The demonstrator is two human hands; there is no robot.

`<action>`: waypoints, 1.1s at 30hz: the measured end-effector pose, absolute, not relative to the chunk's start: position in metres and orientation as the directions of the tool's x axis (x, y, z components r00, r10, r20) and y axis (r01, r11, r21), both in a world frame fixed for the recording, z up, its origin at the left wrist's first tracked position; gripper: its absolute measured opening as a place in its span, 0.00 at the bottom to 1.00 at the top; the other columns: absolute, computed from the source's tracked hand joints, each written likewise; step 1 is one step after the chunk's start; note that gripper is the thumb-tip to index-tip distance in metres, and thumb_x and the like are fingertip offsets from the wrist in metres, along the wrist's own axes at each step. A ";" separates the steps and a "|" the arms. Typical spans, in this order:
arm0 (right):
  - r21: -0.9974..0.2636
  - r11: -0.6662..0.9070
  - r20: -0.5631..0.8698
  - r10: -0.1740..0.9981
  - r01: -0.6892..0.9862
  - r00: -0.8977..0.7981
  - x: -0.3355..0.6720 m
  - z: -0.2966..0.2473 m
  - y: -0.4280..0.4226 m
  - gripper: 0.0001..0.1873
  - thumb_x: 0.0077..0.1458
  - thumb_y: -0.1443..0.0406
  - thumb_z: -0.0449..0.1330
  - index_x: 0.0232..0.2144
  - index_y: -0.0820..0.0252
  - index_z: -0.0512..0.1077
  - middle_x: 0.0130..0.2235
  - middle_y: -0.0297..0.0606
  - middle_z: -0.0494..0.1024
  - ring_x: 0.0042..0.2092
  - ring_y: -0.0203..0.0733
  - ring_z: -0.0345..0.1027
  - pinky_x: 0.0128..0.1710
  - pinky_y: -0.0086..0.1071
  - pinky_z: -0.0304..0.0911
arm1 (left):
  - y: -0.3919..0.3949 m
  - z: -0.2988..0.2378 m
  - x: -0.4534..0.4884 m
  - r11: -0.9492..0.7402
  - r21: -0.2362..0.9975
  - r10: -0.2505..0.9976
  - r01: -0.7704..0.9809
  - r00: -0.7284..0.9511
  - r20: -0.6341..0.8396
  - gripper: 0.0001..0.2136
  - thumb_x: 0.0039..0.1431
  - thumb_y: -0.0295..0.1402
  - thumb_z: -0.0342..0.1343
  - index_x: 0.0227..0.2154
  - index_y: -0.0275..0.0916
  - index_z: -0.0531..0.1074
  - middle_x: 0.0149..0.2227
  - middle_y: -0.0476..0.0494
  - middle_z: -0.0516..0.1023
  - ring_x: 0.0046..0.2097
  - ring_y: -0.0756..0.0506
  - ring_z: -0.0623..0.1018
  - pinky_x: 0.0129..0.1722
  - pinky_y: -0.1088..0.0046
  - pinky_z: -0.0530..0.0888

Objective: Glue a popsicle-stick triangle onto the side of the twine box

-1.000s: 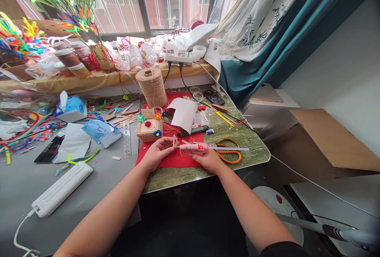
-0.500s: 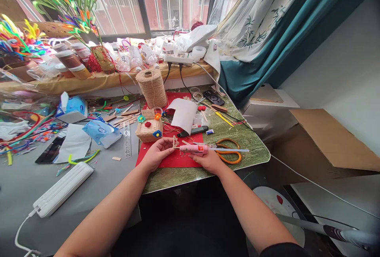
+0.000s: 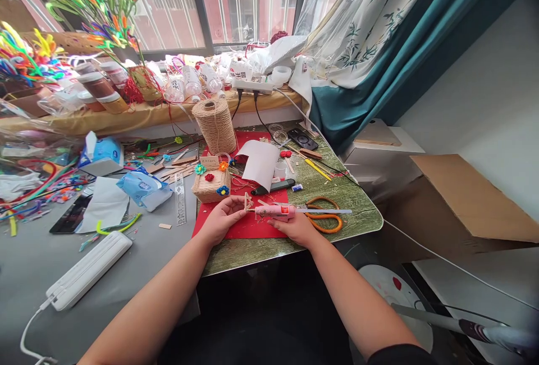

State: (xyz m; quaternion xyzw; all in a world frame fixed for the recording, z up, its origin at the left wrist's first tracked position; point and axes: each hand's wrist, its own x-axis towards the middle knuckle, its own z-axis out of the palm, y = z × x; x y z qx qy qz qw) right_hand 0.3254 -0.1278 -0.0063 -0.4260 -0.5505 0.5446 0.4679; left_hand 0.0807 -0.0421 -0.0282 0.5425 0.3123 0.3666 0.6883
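Observation:
In my right hand [image 3: 298, 229] is a pink hot glue gun [image 3: 275, 211], a long glue stick [image 3: 324, 211] jutting from its back. Its nozzle points left and meets, or nearly meets, a small triangular frame of thin wooden sticks [image 3: 247, 202]. My left hand [image 3: 223, 218] pinches that frame between thumb and fingers. Both hands are over a red sheet [image 3: 236, 231]. Just behind my left hand sits a twine-wrapped box [image 3: 206, 190] with small coloured flowers on it. Scissors [image 3: 330, 223] with orange handles lie right of the glue gun.
A twine spool [image 3: 215, 126] stands behind the box, beside a curled white paper sheet [image 3: 260, 165]. A black-grey tool [image 3: 273, 186] and a yellow pencil-like stick [image 3: 318, 168] lie nearby. Left are a ruler [image 3: 180, 199], wipes packs [image 3: 145, 186] and a white power strip [image 3: 89, 269].
Almost nothing differs. Both hands, the glue gun and the stick frame keep their places; the view has shifted very slightly.

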 end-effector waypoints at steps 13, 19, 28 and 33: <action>-0.995 0.063 0.074 0.988 -0.081 -0.134 0.324 -0.013 -0.124 0.26 0.58 0.50 0.68 0.55 0.53 0.79 0.58 0.41 0.80 0.63 0.57 0.71 0.69 0.54 0.59 | -0.040 -0.036 0.075 0.276 0.918 0.850 -0.284 0.518 -0.095 0.17 0.61 0.34 0.67 0.52 0.40 0.77 0.56 0.39 0.77 0.62 0.39 0.74 0.66 0.55 0.70; -0.995 0.057 0.068 0.988 -0.079 -0.139 0.325 -0.010 -0.125 0.23 0.62 0.55 0.65 0.57 0.51 0.78 0.59 0.37 0.79 0.64 0.57 0.71 0.69 0.54 0.60 | -0.040 -0.036 0.074 0.286 0.909 0.857 -0.304 0.505 -0.100 0.17 0.60 0.35 0.68 0.51 0.40 0.77 0.56 0.40 0.78 0.61 0.39 0.75 0.66 0.54 0.70; -0.999 0.045 0.048 0.993 -0.028 -0.106 0.324 -0.011 -0.123 0.24 0.59 0.52 0.66 0.55 0.53 0.79 0.57 0.37 0.80 0.63 0.57 0.72 0.68 0.53 0.62 | -0.040 -0.036 0.074 0.271 0.906 0.874 -0.327 0.478 -0.089 0.17 0.59 0.35 0.69 0.50 0.40 0.78 0.56 0.39 0.78 0.62 0.38 0.75 0.65 0.53 0.72; -0.998 0.056 0.057 0.991 -0.013 -0.117 0.324 -0.009 -0.123 0.24 0.60 0.53 0.65 0.55 0.53 0.79 0.57 0.38 0.81 0.63 0.58 0.72 0.69 0.54 0.60 | -0.041 -0.035 0.075 0.278 0.901 0.871 -0.333 0.483 -0.091 0.17 0.59 0.35 0.69 0.50 0.40 0.78 0.56 0.39 0.79 0.62 0.37 0.75 0.65 0.53 0.73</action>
